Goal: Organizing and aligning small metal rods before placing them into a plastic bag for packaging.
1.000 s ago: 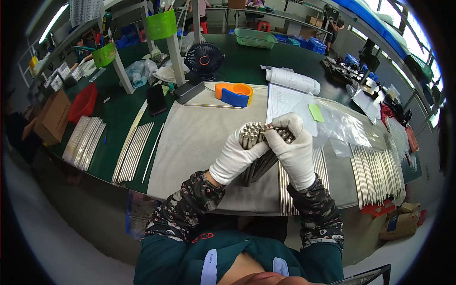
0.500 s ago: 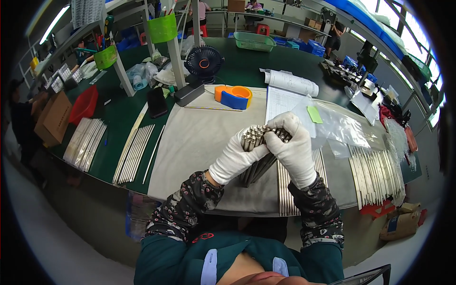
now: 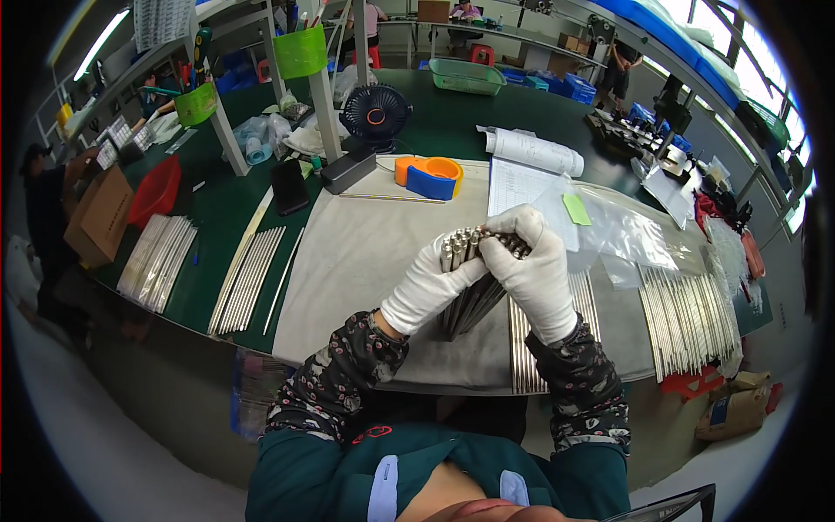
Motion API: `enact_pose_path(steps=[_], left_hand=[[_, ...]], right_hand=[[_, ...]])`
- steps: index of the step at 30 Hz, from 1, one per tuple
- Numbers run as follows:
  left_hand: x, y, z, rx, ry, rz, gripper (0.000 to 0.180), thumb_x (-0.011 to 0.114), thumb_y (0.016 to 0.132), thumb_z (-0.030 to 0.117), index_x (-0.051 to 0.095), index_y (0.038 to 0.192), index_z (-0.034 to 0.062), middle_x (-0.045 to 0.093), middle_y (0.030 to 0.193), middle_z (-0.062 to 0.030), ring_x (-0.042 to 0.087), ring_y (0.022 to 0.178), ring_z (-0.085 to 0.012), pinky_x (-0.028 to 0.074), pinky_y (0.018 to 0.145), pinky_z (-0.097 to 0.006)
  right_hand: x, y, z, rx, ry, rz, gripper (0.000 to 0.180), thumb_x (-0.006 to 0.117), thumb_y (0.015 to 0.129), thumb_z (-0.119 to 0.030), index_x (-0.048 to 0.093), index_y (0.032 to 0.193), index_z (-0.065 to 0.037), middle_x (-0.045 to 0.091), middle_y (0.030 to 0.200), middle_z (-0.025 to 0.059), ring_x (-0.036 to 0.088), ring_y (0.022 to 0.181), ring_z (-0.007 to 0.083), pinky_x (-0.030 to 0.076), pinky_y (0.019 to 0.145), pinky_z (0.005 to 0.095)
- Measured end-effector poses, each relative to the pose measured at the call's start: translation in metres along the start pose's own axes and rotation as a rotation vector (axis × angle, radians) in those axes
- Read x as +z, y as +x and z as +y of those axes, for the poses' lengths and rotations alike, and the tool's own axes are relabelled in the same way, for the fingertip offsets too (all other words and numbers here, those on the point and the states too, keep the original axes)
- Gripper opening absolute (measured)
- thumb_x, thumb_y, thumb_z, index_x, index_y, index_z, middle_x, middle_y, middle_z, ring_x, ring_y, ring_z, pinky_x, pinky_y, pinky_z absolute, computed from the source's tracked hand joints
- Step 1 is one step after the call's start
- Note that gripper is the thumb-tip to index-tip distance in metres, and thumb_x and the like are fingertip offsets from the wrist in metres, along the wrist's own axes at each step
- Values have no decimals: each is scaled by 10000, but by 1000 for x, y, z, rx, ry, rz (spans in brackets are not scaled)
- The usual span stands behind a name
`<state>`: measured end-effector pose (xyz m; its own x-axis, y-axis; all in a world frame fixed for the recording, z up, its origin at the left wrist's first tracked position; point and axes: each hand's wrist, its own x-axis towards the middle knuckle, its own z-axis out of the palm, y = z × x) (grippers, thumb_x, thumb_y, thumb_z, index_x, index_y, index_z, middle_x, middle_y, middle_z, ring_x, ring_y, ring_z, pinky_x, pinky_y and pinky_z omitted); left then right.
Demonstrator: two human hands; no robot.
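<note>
A bundle of thin metal rods (image 3: 470,306) stands tilted over the grey cloth, its bright upper ends pointing up between my gloved hands. My left hand (image 3: 428,284), in a white glove, is wrapped round the left side of the bundle. At the right side, my right hand (image 3: 534,268) is closed with its thumb and fingers on the rod tops. Exactly which rods its fingertips pinch is hidden. Beside the right forearm, a row of long metal rods (image 3: 524,352) lies on the cloth.
More rods (image 3: 687,322) lie at the right, others (image 3: 252,283) and bagged ones (image 3: 158,261) at the left. A tape dispenser (image 3: 432,178), black fan (image 3: 375,113), phone (image 3: 289,187) and papers (image 3: 522,187) lie beyond. A person (image 3: 52,217) stands by a cardboard box (image 3: 100,216) at far left.
My hands stay on the bundle and shift only slightly, the right fingers moving a little over the rod tops. The person at far left has leaned further into view.
</note>
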<state>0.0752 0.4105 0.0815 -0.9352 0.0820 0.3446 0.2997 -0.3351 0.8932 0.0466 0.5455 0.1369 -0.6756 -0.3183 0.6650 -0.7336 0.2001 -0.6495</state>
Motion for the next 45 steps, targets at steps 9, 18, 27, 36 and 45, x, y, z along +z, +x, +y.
enact_pose_path(steps=[9,18,27,36,45], left_hand=[[0,3,3,28,-2,-42,312,606,836,89,507,1124,20,573,996,3,520,917,-65,443,814,-218],[-9,1,2,99,234,-96,275,588,854,126,509,1096,21,569,1003,-16,523,924,-80,437,820,-240],[-14,0,25,8,396,-187,267,568,871,167,520,1082,12,585,963,-21,533,883,-87,442,799,-246],[-19,4,19,64,425,-177,232,573,865,183,548,998,-6,609,849,-52,551,780,-100,457,721,-268],[-18,2,25,75,504,-285,302,555,870,217,512,1062,-12,595,930,-118,555,866,-166,442,789,-294]], right_hand=[[1,3,-5,-58,-26,-43,173,597,660,-6,608,832,-20,559,760,82,554,730,194,456,679,290],[2,3,-5,53,19,-45,222,561,653,8,613,866,-31,542,733,78,535,698,205,448,654,298],[1,11,-6,-110,41,-179,179,575,691,12,640,851,-37,564,779,68,547,763,188,446,680,282],[4,14,-10,-154,15,-198,120,575,687,4,615,795,-31,580,790,67,548,758,204,448,691,295],[3,10,-15,-104,26,-188,122,592,680,-13,629,792,-43,579,785,62,533,762,205,438,696,310]])
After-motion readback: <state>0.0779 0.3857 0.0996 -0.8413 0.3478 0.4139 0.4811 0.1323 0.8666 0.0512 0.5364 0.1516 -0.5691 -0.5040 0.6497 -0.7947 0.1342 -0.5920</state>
